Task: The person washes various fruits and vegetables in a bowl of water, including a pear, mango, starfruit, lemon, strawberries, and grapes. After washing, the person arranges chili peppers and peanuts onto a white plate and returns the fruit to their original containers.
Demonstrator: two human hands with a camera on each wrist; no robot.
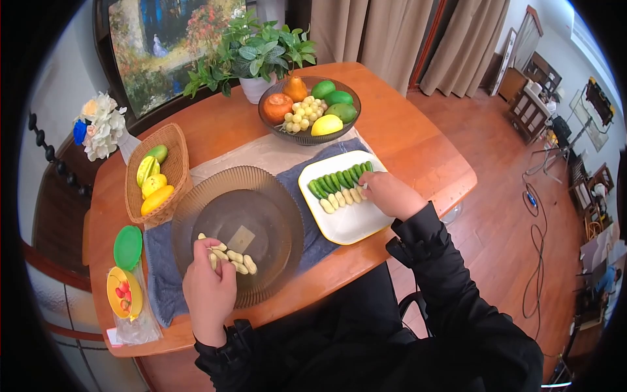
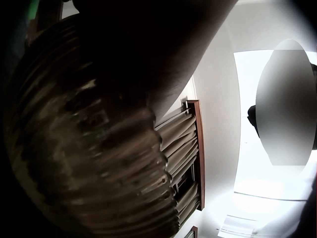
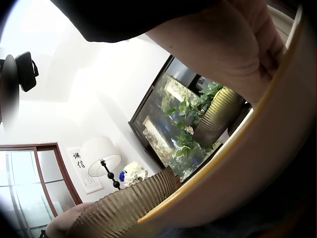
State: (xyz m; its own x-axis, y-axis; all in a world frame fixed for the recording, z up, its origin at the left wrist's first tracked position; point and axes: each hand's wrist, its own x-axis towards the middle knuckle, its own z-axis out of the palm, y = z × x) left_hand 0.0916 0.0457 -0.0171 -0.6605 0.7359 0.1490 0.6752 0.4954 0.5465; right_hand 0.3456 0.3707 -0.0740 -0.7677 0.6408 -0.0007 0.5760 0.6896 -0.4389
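Observation:
Bent fingers of my left hand (image 1: pixel 209 294) reach among several peanuts (image 1: pixel 240 261) in the large ribbed brown bowl (image 1: pixel 277 189). One peanut shows between the thumb and the other fingers; I cannot tell whether it is pinched. My right hand (image 1: pixel 395 194) pinches a peanut, mostly covered by the fingertips, at the right end of a row of peanuts (image 1: pixel 339 198). This row lies in the white yellow-rimmed tray (image 1: pixel 346 227), just below a row of small cucumbers (image 1: pixel 336 181). In the right wrist view the tray's wall (image 3: pixel 247 163) hides the fingertips.
Behind the tray stands a brown bowl of fruit (image 1: pixel 310 138), near a potted plant (image 1: pixel 258 55). On the left are a wicker basket (image 1: pixel 179 147) of fruit, a green lid (image 1: pixel 128 247) and a yellow bowl (image 1: pixel 136 287) with red fruit. A blue cloth (image 1: pixel 160 274) lies beneath the large bowl.

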